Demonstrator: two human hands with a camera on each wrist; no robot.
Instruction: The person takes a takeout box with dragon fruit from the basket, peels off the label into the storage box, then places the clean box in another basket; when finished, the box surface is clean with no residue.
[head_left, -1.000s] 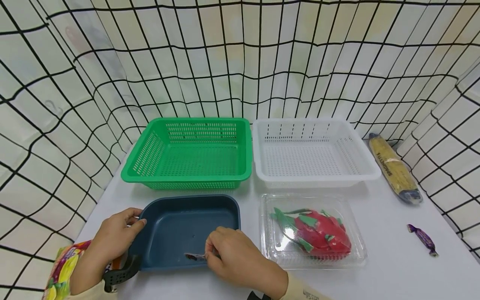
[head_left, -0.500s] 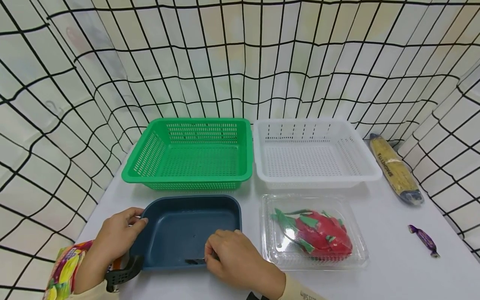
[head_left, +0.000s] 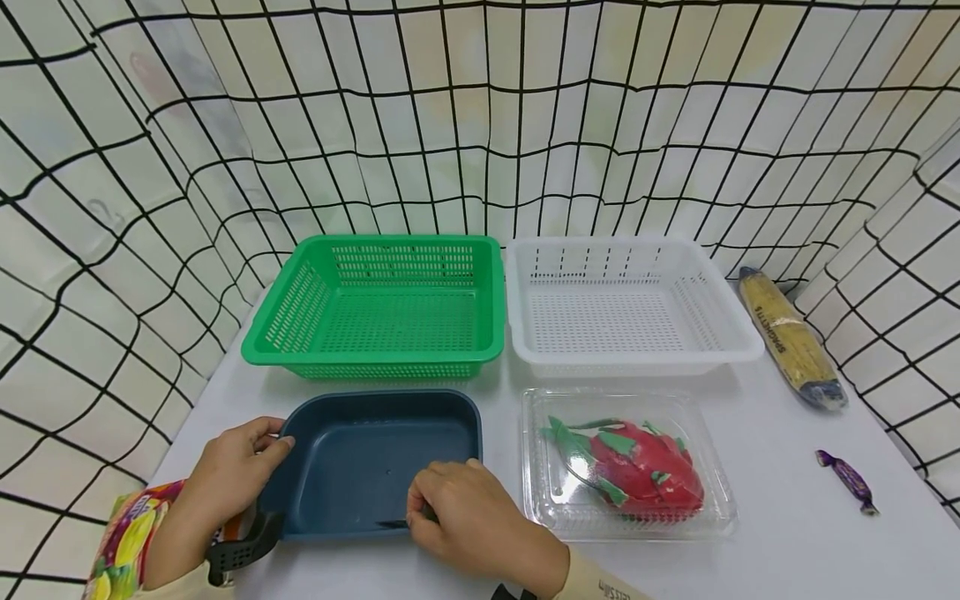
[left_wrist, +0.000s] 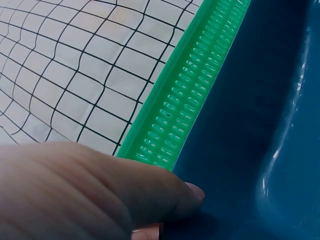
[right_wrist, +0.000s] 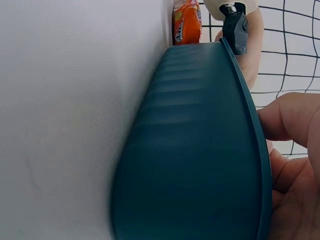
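A dark blue rectangular basin (head_left: 375, 408) lies before me, its inside facing up. My left hand (head_left: 232, 467) pinches the basin's left rim, thumb over the inner wall in the left wrist view. Over the near edge, my right hand (head_left: 468, 521) has its fingers curled round a thin flat tool (head_left: 392, 524). Only the tool's narrow dark, blade-like end shows, pointing left into the basin; its handle is mostly hidden in the fist. In the right wrist view, this hand's fingers (right_wrist: 287, 120) are close beside the basin's rim.
Behind the basin stand a green basket (head_left: 405, 325) and a white basket (head_left: 600, 325). To the right are a clear plastic box (head_left: 536, 467) with a red dragon fruit (head_left: 645, 471), a purple wrapped candy (head_left: 847, 481) and a spaghetti pack (head_left: 791, 337). A colourful bag (head_left: 127, 542) lies left.
The tool's end has turned from a broad shiny face to a narrow dark sliver. My right hand has shifted slightly down and left; my left hand has stayed on the rim.
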